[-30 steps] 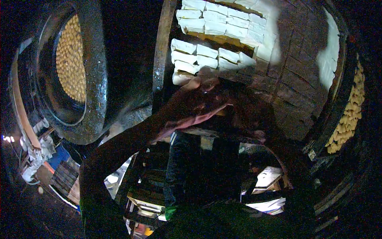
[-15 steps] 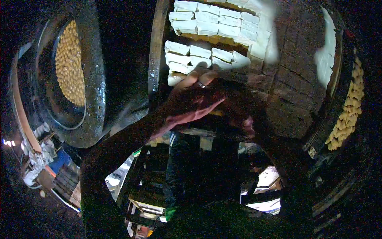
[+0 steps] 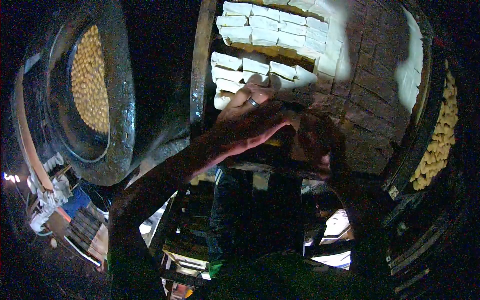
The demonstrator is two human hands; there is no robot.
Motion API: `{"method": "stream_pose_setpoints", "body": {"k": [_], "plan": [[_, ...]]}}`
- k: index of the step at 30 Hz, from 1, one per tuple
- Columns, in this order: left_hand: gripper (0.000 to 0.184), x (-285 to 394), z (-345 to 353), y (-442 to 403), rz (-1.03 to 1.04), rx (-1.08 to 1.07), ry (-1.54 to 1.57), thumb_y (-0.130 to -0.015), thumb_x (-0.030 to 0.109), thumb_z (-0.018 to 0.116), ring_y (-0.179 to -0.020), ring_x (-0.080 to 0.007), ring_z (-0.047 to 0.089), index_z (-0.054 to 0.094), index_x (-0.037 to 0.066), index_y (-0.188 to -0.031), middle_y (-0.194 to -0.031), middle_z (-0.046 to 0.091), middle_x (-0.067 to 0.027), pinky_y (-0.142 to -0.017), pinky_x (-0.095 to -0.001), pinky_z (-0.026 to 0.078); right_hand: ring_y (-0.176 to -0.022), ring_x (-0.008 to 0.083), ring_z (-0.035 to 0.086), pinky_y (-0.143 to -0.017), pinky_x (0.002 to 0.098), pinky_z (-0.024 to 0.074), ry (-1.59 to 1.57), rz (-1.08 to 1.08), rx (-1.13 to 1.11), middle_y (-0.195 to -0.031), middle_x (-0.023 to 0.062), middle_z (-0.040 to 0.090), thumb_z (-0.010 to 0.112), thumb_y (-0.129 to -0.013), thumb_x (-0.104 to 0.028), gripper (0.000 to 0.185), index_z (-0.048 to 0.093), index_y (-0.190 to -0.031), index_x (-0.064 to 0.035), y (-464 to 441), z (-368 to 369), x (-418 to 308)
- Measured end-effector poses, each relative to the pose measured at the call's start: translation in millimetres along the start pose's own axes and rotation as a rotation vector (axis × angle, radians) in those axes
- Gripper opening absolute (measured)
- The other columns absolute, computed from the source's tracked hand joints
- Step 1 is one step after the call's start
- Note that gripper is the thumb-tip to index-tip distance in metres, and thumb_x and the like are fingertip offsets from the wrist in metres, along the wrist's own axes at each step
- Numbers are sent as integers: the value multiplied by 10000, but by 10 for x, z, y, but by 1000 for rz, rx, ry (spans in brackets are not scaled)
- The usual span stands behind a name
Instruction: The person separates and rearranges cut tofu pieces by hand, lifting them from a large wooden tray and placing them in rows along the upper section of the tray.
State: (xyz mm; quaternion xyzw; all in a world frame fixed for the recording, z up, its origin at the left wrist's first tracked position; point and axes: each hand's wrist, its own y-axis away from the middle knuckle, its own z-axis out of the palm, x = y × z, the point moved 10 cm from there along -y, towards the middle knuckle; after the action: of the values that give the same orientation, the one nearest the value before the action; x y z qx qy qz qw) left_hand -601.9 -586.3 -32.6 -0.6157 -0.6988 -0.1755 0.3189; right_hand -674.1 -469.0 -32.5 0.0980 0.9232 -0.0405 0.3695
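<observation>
Rows of white tofu blocks (image 3: 265,23) lie in a wooden tray (image 3: 201,65) in front of me. My left hand (image 3: 248,103), with a ring on one finger, reaches over the nearest row. Its fingers are bent close against a front tofu block (image 3: 227,86), and whatever lies under them is hidden. In deep shadow to the right, my right hand (image 3: 315,137) is near the left wrist, low over the tray's near side. Its fingers cannot be made out.
On the left stands a round pan (image 3: 112,150) with many golden pieces (image 3: 90,82) in it. More golden pieces (image 3: 437,145) sit beyond the tray's right side. Shaded blocks (image 3: 372,95) fill the tray's right part. Wooden slats (image 3: 85,227) show at lower left.
My left hand's fingers have bent further and the ring shows more plainly. The right hand has shifted slightly right and down. The view has drifted a little; the blocks keep their arrangement.
</observation>
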Motion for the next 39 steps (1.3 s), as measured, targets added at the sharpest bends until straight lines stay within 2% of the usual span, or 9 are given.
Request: {"method": "stream_pose_setpoints", "body": {"k": [3, 6, 9, 16, 19, 32, 35, 37, 39], "plan": [[311, 64, -72, -1, 50, 68, -133, -816, 233, 756, -1072, -251, 595, 643, 185, -1101, -1141, 616, -59, -962, -450, 453, -1055, 349, 576, -937, 446, 463, 7, -2, 4, -1117, 185, 605, 659, -804, -90, 343, 602, -1134, -20, -32, 3, 17], [290, -139, 28, 96, -64, -111, -69, -833, 217, 723, -1095, -299, 559, 666, 198, -1118, -1153, 609, -57, -892, -418, 461, -1054, 350, 576, -936, 446, 463, 11, 1, 13, -1117, 187, 605, 659, -803, -87, 341, 602, -1133, -19, -43, 29, -6], [301, -110, -165, 80, -38, -44, -110, -834, 205, 714, -1113, -323, 538, 674, 208, -1132, -1183, 601, -60, -863, -420, 456, -1054, 350, 576, -936, 446, 463, 11, 0, 22, -1116, 188, 605, 659, -803, -84, 339, 602, -1131, -19, -67, 56, -4], [364, 42, -152, 74, 77, -60, -313, -792, 224, 760, -1173, -292, 524, 681, 224, -1148, -1277, 576, -53, -886, -455, 422, -1052, 353, 577, -935, 447, 464, 14, 4, 34, -1115, 191, 604, 659, -802, -76, 335, 602, -1127, -18, -119, 64, 35], [389, 39, -188, 33, 83, 17, -239, -790, 240, 764, -1189, -288, 519, 676, 231, -1169, -1309, 567, -35, -896, -460, 416, -1051, 353, 577, -934, 447, 464, 17, 2, 33, -1115, 192, 604, 659, -801, -73, 333, 602, -1125, -18, -122, 55, 62], [402, -101, -85, 55, 74, -63, -250, -779, 256, 752, -1210, -273, 502, 681, 266, -1174, -1321, 560, 8, -896, -487, 412, -1048, 357, 578, -932, 448, 465, 20, 26, 30, -1113, 198, 603, 658, -799, -58, 326, 603, -1118, -16, -82, -26, 123], [427, -101, -96, 76, 112, -32, -241, -735, 265, 771, -1225, -259, 508, 690, 264, -1154, -1325, 558, -7, -935, -496, 402, -1048, 358, 578, -932, 448, 465, 23, 22, 27, -1113, 200, 603, 658, -798, -55, 325, 603, -1116, -15, -104, -35, 137], [496, 48, 13, 111, 328, -120, -619, -797, 260, 749, -1268, -283, 495, 605, 150, -1258, -1352, 538, -83, -1061, -456, 390, -1047, 359, 578, -932, 448, 466, 28, 14, 22, -1112, 200, 602, 658, -798, -53, 324, 603, -1115, -15, -132, -56, 149], [539, 127, 65, 134, 440, -145, -820, -828, 257, 738, -1289, -296, 488, 562, 93, -1310, -1365, 528, -121, -1124, -436, 384, -1047, 359, 578, -931, 448, 466, 36, 10, 19, -1112, 201, 602, 658, -798, -50, 323, 603, -1114, -15, -144, -80, 162]]}}
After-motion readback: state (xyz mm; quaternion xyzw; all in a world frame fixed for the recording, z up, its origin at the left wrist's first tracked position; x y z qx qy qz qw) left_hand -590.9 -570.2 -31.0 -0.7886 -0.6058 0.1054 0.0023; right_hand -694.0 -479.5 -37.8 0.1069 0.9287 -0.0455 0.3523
